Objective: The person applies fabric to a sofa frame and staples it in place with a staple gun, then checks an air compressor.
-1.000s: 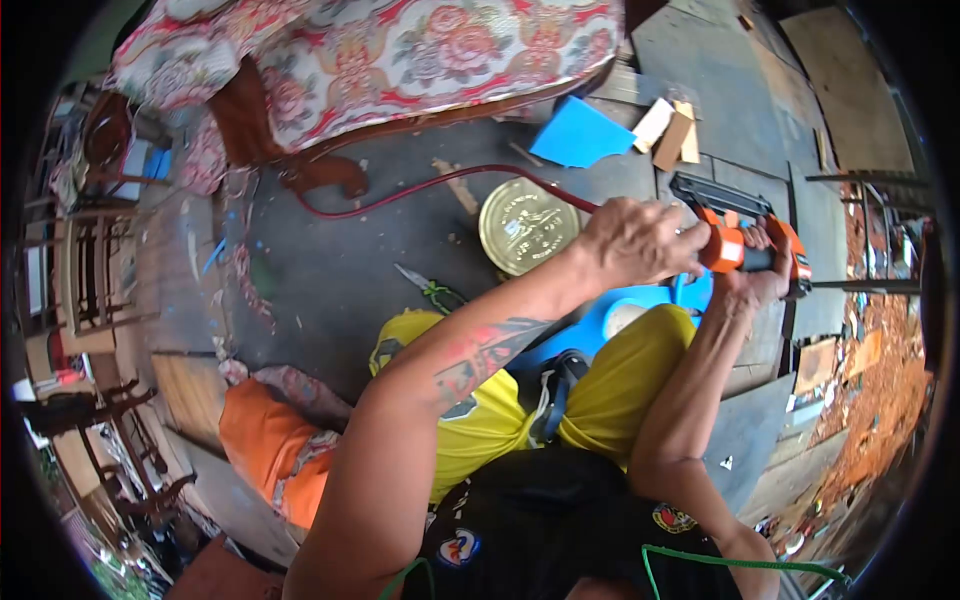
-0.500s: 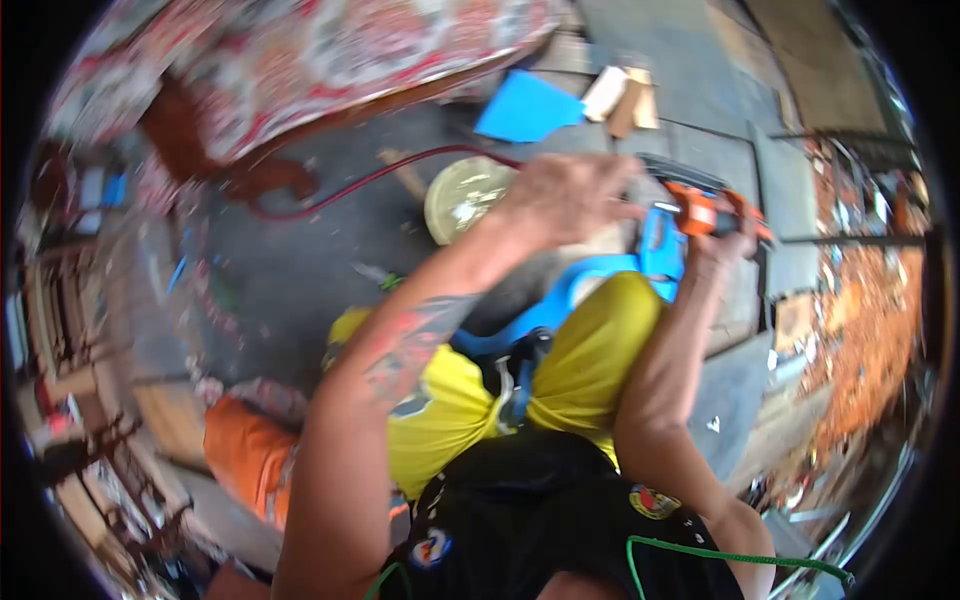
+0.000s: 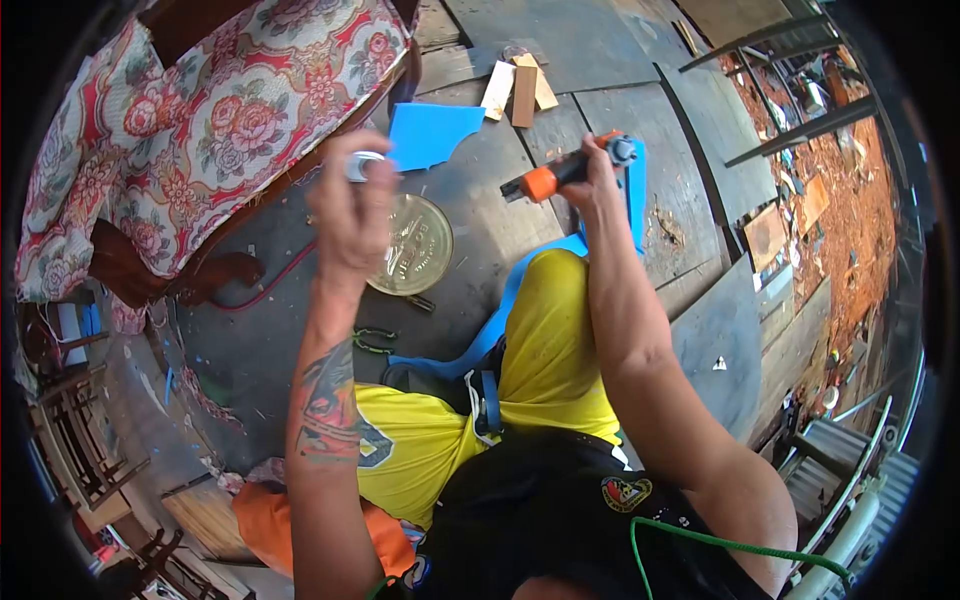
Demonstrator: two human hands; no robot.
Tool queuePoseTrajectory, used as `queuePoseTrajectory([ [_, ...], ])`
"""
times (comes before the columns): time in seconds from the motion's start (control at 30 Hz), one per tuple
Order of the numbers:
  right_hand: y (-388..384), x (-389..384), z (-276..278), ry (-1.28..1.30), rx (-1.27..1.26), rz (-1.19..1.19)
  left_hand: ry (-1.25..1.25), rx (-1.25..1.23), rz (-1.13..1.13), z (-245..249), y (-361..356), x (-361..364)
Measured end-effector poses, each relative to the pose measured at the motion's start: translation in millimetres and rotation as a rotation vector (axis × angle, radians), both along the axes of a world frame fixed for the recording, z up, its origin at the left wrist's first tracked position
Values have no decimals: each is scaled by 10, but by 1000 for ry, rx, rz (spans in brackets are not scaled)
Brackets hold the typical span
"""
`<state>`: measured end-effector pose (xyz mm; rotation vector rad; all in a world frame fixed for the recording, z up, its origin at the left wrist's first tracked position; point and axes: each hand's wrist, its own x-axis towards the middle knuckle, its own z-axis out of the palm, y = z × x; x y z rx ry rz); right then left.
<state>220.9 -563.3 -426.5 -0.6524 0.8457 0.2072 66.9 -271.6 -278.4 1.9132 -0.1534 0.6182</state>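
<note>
My right hand (image 3: pixel 592 180) is closed around an orange and black air stapler (image 3: pixel 553 177), held up over the floor with its black nose to the left. My left hand (image 3: pixel 350 215), slightly blurred, is raised with bent fingers around a small silver-white round piece (image 3: pixel 365 166) whose kind I cannot make out. Below that hand lies a round yellowish lid (image 3: pixel 425 250) with raised letters. A curved blue strip (image 3: pixel 515 285) runs along the floor by my knee and under my right forearm. Green-handled pliers (image 3: pixel 375 340) lie next to my left forearm.
A flat blue sheet piece (image 3: pixel 432 135) and several small wood blocks (image 3: pixel 523 97) lie on the dark floor boards ahead. A sofa with flowered cloth (image 3: pixel 250 120) stands at left. A red hose (image 3: pixel 275 277) is on the floor. Debris on reddish soil (image 3: pixel 860 270) lies at right.
My hands have moved apart: the left went left, away from the stapler. The stapler has moved left and turned, its nose now pointing left. The view has shifted.
</note>
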Motion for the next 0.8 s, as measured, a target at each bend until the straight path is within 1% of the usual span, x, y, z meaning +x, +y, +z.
queuePoseTrajectory([
  [0.03, 49, 32, -74, 16, -36, 67, -42, -69, 100, 110, 40, -6],
  [0.07, 90, 69, -139, 4, -116, 128, -101, -161, 172, 120, 143, 14],
  [0.1, 82, 144, -296, 0, -123, 161, -121, -289, 213, 209, 226, 3],
  [0.13, 106, 202, -435, 0, -128, 200, -122, -362, 253, 297, 317, -57],
  [0.17, 133, 263, -586, 1, -116, 207, -152, -384, 275, 388, 387, -130],
  [0.23, 245, 233, -823, -62, -230, 116, -148, -285, 291, 547, 556, -352],
  [0.27, 298, 226, -920, -53, -209, 132, -131, -235, 290, 602, 619, -462],
  [0.3, 328, 172, -1018, -95, -122, 113, -119, -211, 312, 636, 594, -531],
  [0.37, 397, 69, -1288, -203, 96, 82, 215, 278, 437, 696, 446, -616],
  [0.4, 435, -14, -1332, -240, 141, 105, 249, 502, 362, 695, 365, -577],
  [0.43, 477, -68, -1407, -210, 202, 79, 371, 536, 314, 589, 295, -552],
  [0.47, 519, -121, -1477, -180, 253, 46, 303, 533, 222, 419, 200, -494],
  [0.53, 584, -237, -1606, -154, 311, 13, 433, 429, 98, 164, 5, -445],
  [0.57, 582, -276, -1665, -137, 347, -22, 384, 423, 68, 17, -103, -419],
  [0.6, 567, -303, -1856, -135, 306, -20, 445, 457, 47, -55, -190, -430],
  [0.67, 512, -403, -1876, -160, 303, 51, 547, 416, 6, -264, -267, -466],
  [0.7, 496, -407, -1892, -156, 297, 47, 550, 412, 0, -337, -299, -479],
  [0.77, 457, -440, -1912, -104, 95, 112, 511, 304, 32, -452, -357, -522],
  [0.8, 416, -483, -1965, -102, 86, 114, 513, 295, 31, -513, -383, -536],
])
